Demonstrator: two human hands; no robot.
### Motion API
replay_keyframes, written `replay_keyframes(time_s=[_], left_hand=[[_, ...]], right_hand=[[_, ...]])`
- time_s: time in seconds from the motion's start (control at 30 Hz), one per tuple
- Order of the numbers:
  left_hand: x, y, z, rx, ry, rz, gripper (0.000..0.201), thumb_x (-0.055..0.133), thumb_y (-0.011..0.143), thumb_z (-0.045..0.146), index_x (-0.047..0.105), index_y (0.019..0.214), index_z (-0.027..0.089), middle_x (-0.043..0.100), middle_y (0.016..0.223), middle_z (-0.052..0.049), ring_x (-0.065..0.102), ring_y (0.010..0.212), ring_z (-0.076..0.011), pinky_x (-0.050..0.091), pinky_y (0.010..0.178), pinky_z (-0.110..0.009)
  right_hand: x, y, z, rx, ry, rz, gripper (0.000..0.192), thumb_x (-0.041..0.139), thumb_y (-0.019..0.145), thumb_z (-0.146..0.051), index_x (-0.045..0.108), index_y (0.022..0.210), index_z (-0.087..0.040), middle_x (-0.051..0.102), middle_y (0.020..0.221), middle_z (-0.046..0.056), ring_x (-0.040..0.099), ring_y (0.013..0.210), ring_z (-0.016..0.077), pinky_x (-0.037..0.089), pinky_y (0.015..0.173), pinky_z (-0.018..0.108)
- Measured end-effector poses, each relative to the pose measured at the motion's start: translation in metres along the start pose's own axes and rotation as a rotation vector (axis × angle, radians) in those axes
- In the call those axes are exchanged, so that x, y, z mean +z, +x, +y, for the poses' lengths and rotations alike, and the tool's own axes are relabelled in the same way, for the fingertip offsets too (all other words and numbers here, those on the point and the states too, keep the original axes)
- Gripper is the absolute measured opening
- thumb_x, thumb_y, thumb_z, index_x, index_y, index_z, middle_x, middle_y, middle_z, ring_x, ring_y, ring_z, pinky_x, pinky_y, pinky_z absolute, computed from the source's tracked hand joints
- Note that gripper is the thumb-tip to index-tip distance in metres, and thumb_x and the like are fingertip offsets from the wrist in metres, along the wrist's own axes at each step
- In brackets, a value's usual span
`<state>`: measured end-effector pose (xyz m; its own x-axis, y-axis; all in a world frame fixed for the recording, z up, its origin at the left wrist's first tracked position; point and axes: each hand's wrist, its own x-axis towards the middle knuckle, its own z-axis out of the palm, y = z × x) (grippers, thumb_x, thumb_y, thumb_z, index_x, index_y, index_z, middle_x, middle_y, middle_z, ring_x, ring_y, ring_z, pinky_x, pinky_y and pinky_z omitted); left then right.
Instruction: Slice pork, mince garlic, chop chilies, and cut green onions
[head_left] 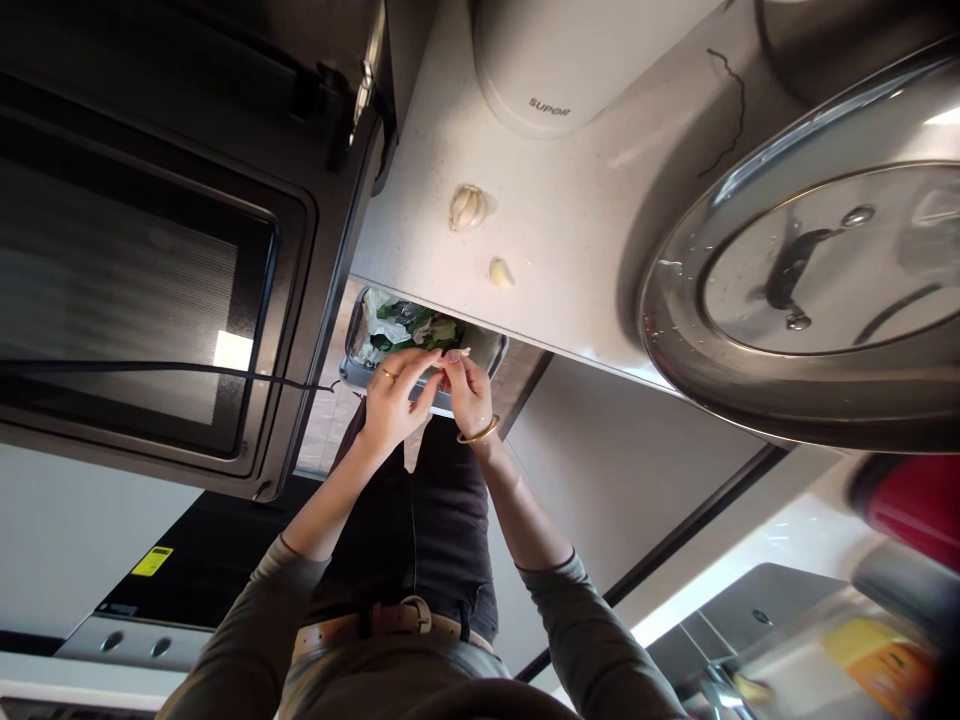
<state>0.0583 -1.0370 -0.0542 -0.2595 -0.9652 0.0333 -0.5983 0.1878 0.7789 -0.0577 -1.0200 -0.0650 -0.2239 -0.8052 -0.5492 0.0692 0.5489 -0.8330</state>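
A small pale garlic clove [465,352] shows at the fingertips of my right hand [471,395], which are pinched around it. My left hand [397,400], with a ring on one finger, meets it there, thumb and forefinger closed against the same clove. Fingers cover most of the clove. Both hands are above a bin [360,375] holding green leaves and a crumpled clear plastic bag. On the white counter [570,240] beyond lie a garlic bulb [466,207] and, nearer the edge, a single peeled-looking clove [500,271].
To the left a microwave oven [292,280] juts out, with a black cable [150,369] across it. A large steel pot lid [675,310] fills the right. A white Supor appliance [570,60] stands at the back. The counter edge runs just beyond the bin.
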Motion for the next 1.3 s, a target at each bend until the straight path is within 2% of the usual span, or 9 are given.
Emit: replay_keyframes(time_s=[0.13,0.23,0.37,0.53,0.73,0.9,1.1,1.23,1.3], left_hand=[[0.0,-0.003,-0.003,0.099,0.098,0.005,0.026,0.057,0.085,0.02,0.061,0.111,0.021,0.068,0.1,-0.006,0.063,0.092,-0.0165,0.051,0.083,-0.032],[0.0,-0.002,-0.006,0.155,0.049,0.028,0.029,0.057,0.084,0.016,0.06,0.112,0.022,0.069,0.103,-0.005,0.064,0.095,-0.0161,0.053,0.082,-0.031],[0.0,-0.002,-0.008,0.197,-0.042,0.076,0.032,0.056,0.084,0.011,0.059,0.114,0.023,0.069,0.105,-0.004,0.064,0.096,-0.0147,0.054,0.082,-0.03],[-0.002,-0.002,-0.006,0.182,0.002,0.072,0.031,0.054,0.085,0.011,0.059,0.113,0.021,0.07,0.101,-0.005,0.065,0.095,-0.0154,0.054,0.081,-0.031],[-0.002,0.0,-0.002,0.106,-0.01,0.077,0.023,0.052,0.086,0.012,0.06,0.106,0.02,0.07,0.097,-0.004,0.065,0.092,-0.0139,0.053,0.082,-0.03],[-0.003,0.001,0.001,0.02,0.007,0.115,0.018,0.057,0.084,0.023,0.058,0.101,0.019,0.064,0.108,-0.008,0.061,0.103,-0.017,0.052,0.089,-0.035],[-0.004,0.0,-0.003,0.128,0.054,0.017,0.017,0.056,0.084,0.016,0.059,0.1,0.021,0.068,0.1,-0.005,0.062,0.097,-0.0165,0.051,0.087,-0.035],[-0.001,-0.003,-0.006,0.105,0.045,-0.012,0.015,0.055,0.085,0.016,0.06,0.098,0.02,0.069,0.098,-0.005,0.063,0.096,-0.0167,0.05,0.088,-0.035],[-0.001,-0.002,-0.006,0.068,0.028,0.011,0.013,0.054,0.085,0.017,0.06,0.096,0.02,0.069,0.093,-0.004,0.063,0.093,-0.0158,0.051,0.086,-0.034]], right_hand=[[-0.004,-0.004,-0.007,-0.072,-0.115,0.01,0.041,0.045,0.087,-0.049,0.055,0.062,-0.018,0.047,0.057,-0.002,0.043,0.054,0.0097,0.037,0.053,0.024],[-0.007,-0.006,-0.014,-0.1,-0.14,-0.02,0.043,0.046,0.087,-0.047,0.052,0.057,-0.018,0.046,0.055,-0.002,0.044,0.054,0.0097,0.037,0.054,0.024],[-0.008,-0.008,-0.015,-0.064,-0.053,-0.085,0.044,0.045,0.088,-0.049,0.053,0.057,-0.018,0.043,0.054,-0.002,0.045,0.056,0.0105,0.037,0.055,0.024],[-0.009,-0.009,-0.01,0.0,0.06,-0.148,0.047,0.044,0.088,-0.052,0.051,0.056,-0.018,0.031,0.051,-0.004,0.03,0.049,0.008,0.027,0.049,0.024],[-0.013,-0.01,-0.015,0.001,0.071,-0.201,0.046,0.048,0.085,-0.055,0.055,0.06,-0.018,0.036,0.052,-0.004,0.031,0.05,0.0079,0.029,0.05,0.023],[-0.014,-0.009,-0.016,0.03,0.074,-0.151,0.045,0.048,0.084,-0.055,0.058,0.061,-0.017,0.045,0.055,-0.002,0.037,0.051,0.008,0.034,0.052,0.023],[-0.014,-0.011,-0.018,-0.024,-0.055,-0.129,0.044,0.048,0.084,-0.054,0.057,0.059,-0.018,0.053,0.059,0.0,0.048,0.059,0.0115,0.04,0.059,0.025],[-0.01,-0.013,-0.013,-0.102,-0.171,-0.059,0.043,0.048,0.086,-0.049,0.052,0.056,-0.019,0.043,0.054,-0.002,0.037,0.052,0.0093,0.034,0.053,0.025],[-0.009,-0.014,-0.01,-0.114,-0.2,-0.05,0.043,0.049,0.086,-0.048,0.049,0.053,-0.019,0.037,0.053,-0.003,0.033,0.051,0.0093,0.031,0.052,0.025]])
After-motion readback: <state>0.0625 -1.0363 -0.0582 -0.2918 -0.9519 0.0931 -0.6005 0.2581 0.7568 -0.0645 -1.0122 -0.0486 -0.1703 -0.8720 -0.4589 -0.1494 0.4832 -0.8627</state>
